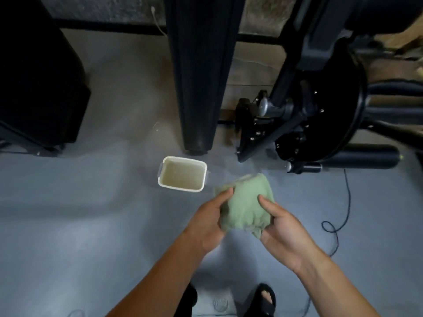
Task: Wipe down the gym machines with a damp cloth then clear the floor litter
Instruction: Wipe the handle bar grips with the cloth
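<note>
Hands, left (207, 221) and right (282, 229), are gripping a bunched green cloth (246, 204) beside a white tub (182, 176) holding cloudy water.

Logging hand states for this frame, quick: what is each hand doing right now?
Left hand: closed, gripping the green cloth from its left side.
Right hand: closed, gripping the same cloth from its right side.

No text, label, brand, number or sign can be read anywhere in this view; the round embossed mark on the grey floor (221, 304) between the person's feet is too blurred to make out, and the black exercise machine (320, 124) shows no legible lettering
</note>
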